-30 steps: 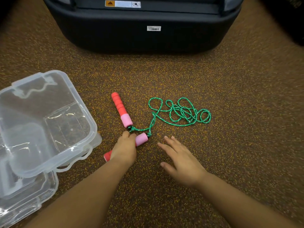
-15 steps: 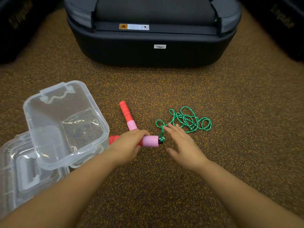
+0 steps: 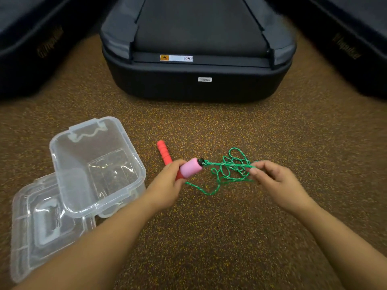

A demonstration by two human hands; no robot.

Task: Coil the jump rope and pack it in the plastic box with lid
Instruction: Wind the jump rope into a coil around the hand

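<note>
Rope (image 3: 228, 170) runs taut between hands: left hand (image 3: 167, 185) grips the pink handle (image 3: 190, 170), right hand (image 3: 272, 181) pinches the cord. Box (image 3: 96, 164) sits open near the floor's (image 3: 209, 237) left edge.

No text is legible: the black case (image 3: 196, 80) at twelve o'clock bears a blurred orange-and-white warning sticker (image 3: 176, 58) and a small white label (image 3: 204, 79).

Left hand (image 3: 167, 185) closed around one jump rope handle (image 3: 189, 170), pink end pointing right. Right hand (image 3: 272, 181) pinches the green rope (image 3: 228, 164), drawn taut from that handle; the remainder lies tangled on the speckled floor (image 3: 209, 237). Second handle (image 3: 164, 152) rests on the floor. Clear plastic box (image 3: 94, 164) open at left, its lid (image 3: 41, 222) partly beneath it.
</note>
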